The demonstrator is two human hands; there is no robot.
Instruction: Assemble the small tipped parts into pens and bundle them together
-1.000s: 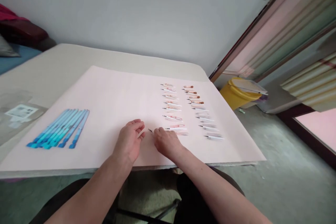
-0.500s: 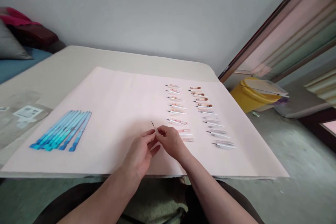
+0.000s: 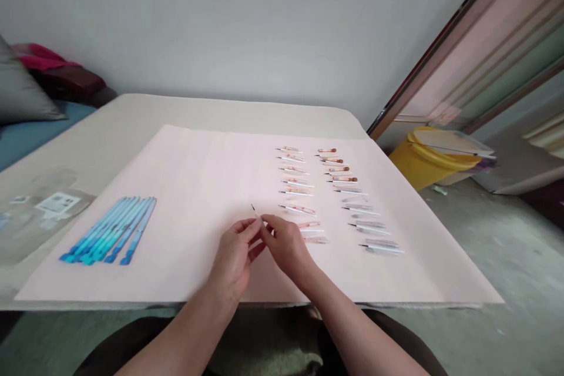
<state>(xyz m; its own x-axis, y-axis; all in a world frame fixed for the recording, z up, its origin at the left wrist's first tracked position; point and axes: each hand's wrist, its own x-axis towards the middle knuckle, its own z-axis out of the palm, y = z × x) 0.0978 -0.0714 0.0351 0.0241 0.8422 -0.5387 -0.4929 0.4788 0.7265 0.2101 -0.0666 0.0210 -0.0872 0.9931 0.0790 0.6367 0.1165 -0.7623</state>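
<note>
Near the front middle of the sheet, my left hand (image 3: 235,249) and my right hand (image 3: 285,242) meet fingertip to fingertip. Both pinch a slim pen refill (image 3: 254,210), its dark tip pointing up and away from me. Fingers hide the rest of it. Just right of my hands runs a column of thin white refills and pinkish patterned pen barrels (image 3: 299,210). Farther right lies a second column, with brown-ended pen barrels (image 3: 341,179) at the back and clear greyish barrels (image 3: 370,224) with refills nearer me.
A pale pink sheet (image 3: 207,170) covers much of the white table (image 3: 132,111). Several blue pen-like sticks (image 3: 117,229) lie bunched at left, beside a clear plastic bag (image 3: 39,211) with a label. On the floor at right stands a yellow bin (image 3: 409,158).
My view has shifted slightly. My left hand's lower fingers have curled in closer, and both hands still pinch the refill at nearly the same spot. The laid-out rows look unchanged.
</note>
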